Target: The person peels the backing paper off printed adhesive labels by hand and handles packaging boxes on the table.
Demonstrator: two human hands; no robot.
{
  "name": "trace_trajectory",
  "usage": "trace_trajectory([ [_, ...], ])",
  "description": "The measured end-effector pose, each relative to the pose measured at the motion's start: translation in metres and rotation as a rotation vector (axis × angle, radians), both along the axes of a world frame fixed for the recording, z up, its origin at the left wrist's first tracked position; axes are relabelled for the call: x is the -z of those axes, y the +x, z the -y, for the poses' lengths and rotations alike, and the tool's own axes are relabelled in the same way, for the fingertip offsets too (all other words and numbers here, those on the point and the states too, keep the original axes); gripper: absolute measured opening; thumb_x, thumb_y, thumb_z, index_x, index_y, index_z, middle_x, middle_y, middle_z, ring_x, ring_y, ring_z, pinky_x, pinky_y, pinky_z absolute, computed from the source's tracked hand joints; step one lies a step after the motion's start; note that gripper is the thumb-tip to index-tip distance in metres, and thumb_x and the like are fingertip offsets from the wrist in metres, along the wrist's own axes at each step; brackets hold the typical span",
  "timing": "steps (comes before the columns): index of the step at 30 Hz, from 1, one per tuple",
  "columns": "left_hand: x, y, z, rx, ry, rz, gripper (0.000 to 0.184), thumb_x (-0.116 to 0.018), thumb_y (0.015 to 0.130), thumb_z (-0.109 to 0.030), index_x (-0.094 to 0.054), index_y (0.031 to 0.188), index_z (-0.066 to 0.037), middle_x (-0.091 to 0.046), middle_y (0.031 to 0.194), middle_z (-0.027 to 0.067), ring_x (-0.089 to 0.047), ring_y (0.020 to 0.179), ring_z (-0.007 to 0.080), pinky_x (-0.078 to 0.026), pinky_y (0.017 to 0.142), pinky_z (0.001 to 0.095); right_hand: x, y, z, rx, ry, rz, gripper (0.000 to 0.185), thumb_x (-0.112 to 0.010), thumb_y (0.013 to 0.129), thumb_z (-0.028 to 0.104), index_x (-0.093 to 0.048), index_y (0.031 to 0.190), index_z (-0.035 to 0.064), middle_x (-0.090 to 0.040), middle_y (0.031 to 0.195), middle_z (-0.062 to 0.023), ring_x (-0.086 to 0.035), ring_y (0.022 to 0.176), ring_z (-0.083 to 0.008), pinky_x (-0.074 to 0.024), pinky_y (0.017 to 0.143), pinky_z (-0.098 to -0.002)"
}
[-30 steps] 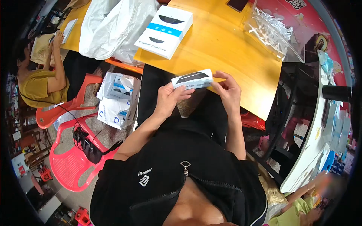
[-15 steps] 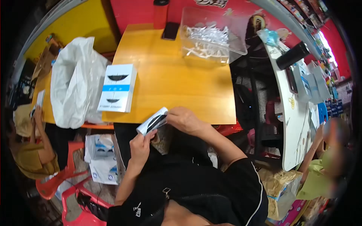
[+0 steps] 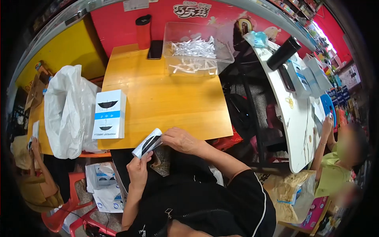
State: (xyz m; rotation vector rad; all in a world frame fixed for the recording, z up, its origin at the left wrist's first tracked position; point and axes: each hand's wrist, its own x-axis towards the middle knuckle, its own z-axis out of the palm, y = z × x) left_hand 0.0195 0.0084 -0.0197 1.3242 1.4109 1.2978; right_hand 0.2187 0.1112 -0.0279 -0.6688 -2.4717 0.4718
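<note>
My left hand (image 3: 138,168) grips the lower end of a white umbrella-printed card (image 3: 148,143), its thumb and fingers closed on it. The card is bent or folded and held tilted just over the table's near edge. At its upper right edge my right hand (image 3: 181,140) is closed, fingertips pinching the card; what lies under those fingers is hidden. To the left, a thick stack of printed umbrella cards (image 3: 108,118) lies on the wooden table (image 3: 169,102).
A white plastic sack (image 3: 65,114) stands left of the stack. At the back are a red bottle (image 3: 143,35), a phone (image 3: 155,50) and a clear bin (image 3: 173,67) of white strips. One person (image 3: 37,177) sits left, another (image 3: 333,170) right by a white table (image 3: 294,130).
The view has tilted up and shifted right, so the table sits further left and lower in it. Both hands keep hold of the card, with little visible change in their grip.
</note>
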Motion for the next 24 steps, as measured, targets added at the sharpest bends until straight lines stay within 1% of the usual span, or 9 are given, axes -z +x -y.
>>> trace_trajectory([
  [6, -0.005, 0.003, 0.0, -0.009, 0.004, -0.021, 0.019, -0.049, 0.091, 0.0, -0.058, 0.105, 0.011, -0.067, 0.093, 0.0173, -0.067, 0.088, 0.0225, -0.056, 0.073, 0.0297, 0.006, -0.004, 0.0, 0.001, -0.02, -0.097, 0.011, -0.059, 0.08, 0.009, -0.053, 0.087, 0.004, -0.057, 0.085, -0.0124, -0.057, 0.081, -0.0297, -0.0456, 0.073, -0.0369],
  [8, -0.003, 0.001, 0.001, 0.004, -0.011, -0.045, 0.02, -0.049, 0.092, 0.0, -0.057, 0.106, 0.011, -0.067, 0.093, 0.0171, -0.066, 0.088, 0.0223, -0.055, 0.073, 0.0298, 0.004, -0.006, 0.0, -0.013, -0.03, -0.161, 0.013, -0.059, 0.079, 0.01, -0.049, 0.082, 0.0023, -0.052, 0.078, -0.0147, -0.054, 0.074, -0.0326, -0.0437, 0.066, -0.0388],
  [11, -0.004, 0.002, 0.004, 0.023, 0.01, -0.112, 0.02, -0.048, 0.092, 0.0, -0.057, 0.106, 0.012, -0.066, 0.094, 0.0173, -0.066, 0.089, 0.0221, -0.055, 0.074, 0.0299, 0.008, -0.007, 0.0, -0.027, -0.044, -0.163, 0.014, -0.058, 0.081, 0.011, -0.048, 0.084, 0.0021, -0.052, 0.078, -0.0154, -0.054, 0.074, -0.0337, -0.0432, 0.066, -0.04],
  [14, -0.002, 0.002, 0.006, 0.029, -0.004, -0.101, 0.02, -0.048, 0.092, 0.0, -0.056, 0.107, 0.011, -0.066, 0.095, 0.0175, -0.066, 0.089, 0.0222, -0.055, 0.075, 0.0299, 0.004, -0.005, 0.003, -0.02, -0.084, -0.112, 0.012, -0.06, 0.081, 0.01, -0.051, 0.087, 0.0037, -0.052, 0.083, -0.0136, -0.054, 0.079, -0.0321, -0.0438, 0.07, -0.0381],
  [21, 0.004, 0.002, 0.006, 0.037, -0.008, -0.097, 0.02, -0.049, 0.091, 0.001, -0.056, 0.107, 0.011, -0.066, 0.095, 0.0173, -0.066, 0.089, 0.0219, -0.055, 0.075, 0.0299, 0.013, -0.005, 0.005, -0.016, -0.136, -0.056, 0.012, -0.057, 0.082, 0.011, -0.05, 0.09, 0.0045, -0.051, 0.082, -0.0151, -0.053, 0.08, -0.0337, -0.0431, 0.07, -0.0393],
  [23, 0.004, 0.003, 0.006, 0.029, 0.034, -0.126, 0.02, -0.05, 0.09, 0.001, -0.056, 0.106, 0.011, -0.066, 0.094, 0.0176, -0.066, 0.089, 0.0231, -0.055, 0.074, 0.0305, 0.02, -0.006, 0.005, -0.014, -0.14, -0.096, 0.011, -0.056, 0.081, 0.01, -0.05, 0.089, 0.0047, -0.052, 0.08, -0.0153, -0.053, 0.079, -0.0347, -0.0433, 0.069, -0.0403],
  [24, 0.013, 0.0, 0.005, 0.008, 0.086, -0.174, 0.017, -0.053, 0.088, 0.002, -0.058, 0.103, 0.01, -0.067, 0.088, 0.0174, -0.068, 0.084, 0.0229, -0.055, 0.07, 0.0303, 0.028, -0.009, 0.003, -0.012, -0.184, -0.105, 0.011, -0.057, 0.08, 0.009, -0.052, 0.088, 0.0047, -0.052, 0.078, -0.0149, -0.054, 0.078, -0.0344, -0.044, 0.069, -0.04],
])
